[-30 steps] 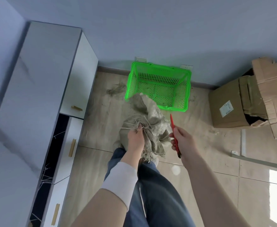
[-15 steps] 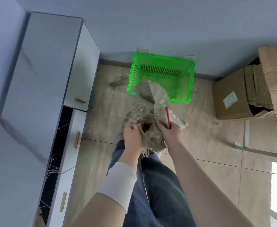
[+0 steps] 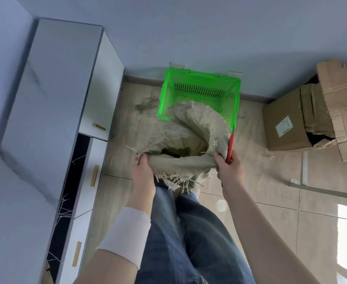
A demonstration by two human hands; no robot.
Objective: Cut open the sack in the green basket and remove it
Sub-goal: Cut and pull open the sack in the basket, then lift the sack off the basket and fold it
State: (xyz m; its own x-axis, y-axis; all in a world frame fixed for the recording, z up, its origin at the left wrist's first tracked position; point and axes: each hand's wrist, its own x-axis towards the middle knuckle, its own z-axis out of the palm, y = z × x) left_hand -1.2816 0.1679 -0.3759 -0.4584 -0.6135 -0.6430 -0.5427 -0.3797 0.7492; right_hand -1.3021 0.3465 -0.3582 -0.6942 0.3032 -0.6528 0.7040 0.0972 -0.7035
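A frayed beige woven sack [image 3: 191, 130] hangs in front of me above the floor, its mouth held wide so I see into its dark inside. My left hand [image 3: 142, 171] grips the sack's near rim on the left. My right hand [image 3: 229, 171] grips the rim on the right and also holds a red-handled cutter [image 3: 230, 146] pointing away from me. The green plastic basket [image 3: 199, 80] stands on the floor by the far wall, behind the sack, with its near edge partly covered by the cloth.
A white cabinet [image 3: 51, 119] with drawers runs along the left. Cardboard boxes [image 3: 287, 124] sit at the right by the wall. A metal bar [image 3: 322, 189] lies on the tiled floor at right. Loose fibres [image 3: 146, 103] litter the floor near the basket. My legs in jeans are below.
My right hand, which held the cutter apart from the sack, came in and took hold of the rim. Both hands then spread the sack's mouth wide open.
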